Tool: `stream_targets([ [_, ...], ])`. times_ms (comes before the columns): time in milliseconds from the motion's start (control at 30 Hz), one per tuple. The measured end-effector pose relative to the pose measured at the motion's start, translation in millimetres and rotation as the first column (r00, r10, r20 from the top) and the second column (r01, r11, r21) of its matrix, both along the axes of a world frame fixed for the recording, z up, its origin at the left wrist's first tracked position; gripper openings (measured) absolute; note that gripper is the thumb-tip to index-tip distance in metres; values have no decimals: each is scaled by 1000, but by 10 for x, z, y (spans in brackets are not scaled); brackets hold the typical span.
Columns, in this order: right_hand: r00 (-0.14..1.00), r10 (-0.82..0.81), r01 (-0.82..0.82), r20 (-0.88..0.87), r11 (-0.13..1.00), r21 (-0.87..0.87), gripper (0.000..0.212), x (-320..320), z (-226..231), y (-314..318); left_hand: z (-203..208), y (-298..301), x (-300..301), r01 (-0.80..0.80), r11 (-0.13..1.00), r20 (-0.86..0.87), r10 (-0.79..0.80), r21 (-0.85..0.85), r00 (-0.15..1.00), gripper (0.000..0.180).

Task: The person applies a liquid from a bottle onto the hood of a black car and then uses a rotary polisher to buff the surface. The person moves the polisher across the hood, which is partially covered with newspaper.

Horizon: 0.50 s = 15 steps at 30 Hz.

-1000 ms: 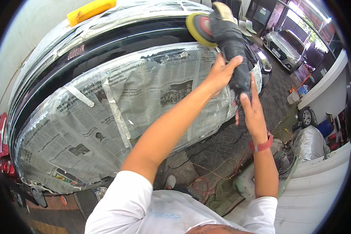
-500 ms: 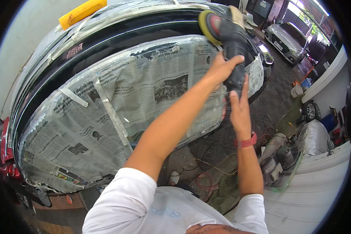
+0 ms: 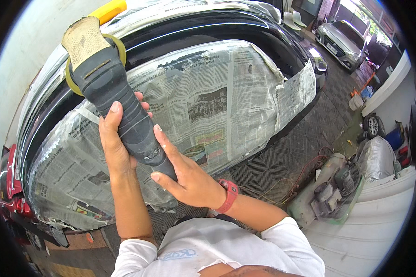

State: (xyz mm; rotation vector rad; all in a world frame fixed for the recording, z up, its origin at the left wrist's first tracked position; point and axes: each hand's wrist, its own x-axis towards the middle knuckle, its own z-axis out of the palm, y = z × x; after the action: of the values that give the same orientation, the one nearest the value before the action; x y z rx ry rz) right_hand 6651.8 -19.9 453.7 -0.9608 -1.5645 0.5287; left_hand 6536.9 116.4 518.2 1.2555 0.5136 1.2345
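A black rotary polisher (image 3: 111, 85) with a beige worn head cover slants up and left across the view. Its yellow-green round pad (image 3: 120, 47) lies against or just over the glossy black car panel (image 3: 180, 34); the polisher's head hides the contact. My left hand (image 3: 116, 145) is wrapped round the middle of the body, thumb on top. Farther back, my right hand (image 3: 187, 177) grips the handle end, with a red watch on the wrist. Newspaper (image 3: 203, 87), taped down, covers the car's side below the panel.
A yellow bar-shaped object (image 3: 107, 10) rests beyond the polisher's head. At right stand a dusty compressor (image 3: 330, 191) and a silver-covered bundle (image 3: 376, 159). Cables (image 3: 291, 184) trail over the floor. A silver car (image 3: 342, 44) is parked far right, a red vehicle (image 3: 11, 177) at left.
Both hands have carried the polisher from the panel's right end across to its left end. The pad faced left before; now the head mostly covers it.
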Motion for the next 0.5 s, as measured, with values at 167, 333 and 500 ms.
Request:
stream_targets([
  [167,944,-133,74,-302,977,-199,90,87,-387,49,-16,81,548,81,987,-216,-49,138,975,56],
  [333,750,-287,249,-596,957,-148,91,584,-311,128,22,222,1787,350,914,-356,-263,207,897,65],
  [500,546,-435,435,-716,878,-201,87,1449,-314,140,-43,139,3179,528,844,-512,-414,93,753,74],
])
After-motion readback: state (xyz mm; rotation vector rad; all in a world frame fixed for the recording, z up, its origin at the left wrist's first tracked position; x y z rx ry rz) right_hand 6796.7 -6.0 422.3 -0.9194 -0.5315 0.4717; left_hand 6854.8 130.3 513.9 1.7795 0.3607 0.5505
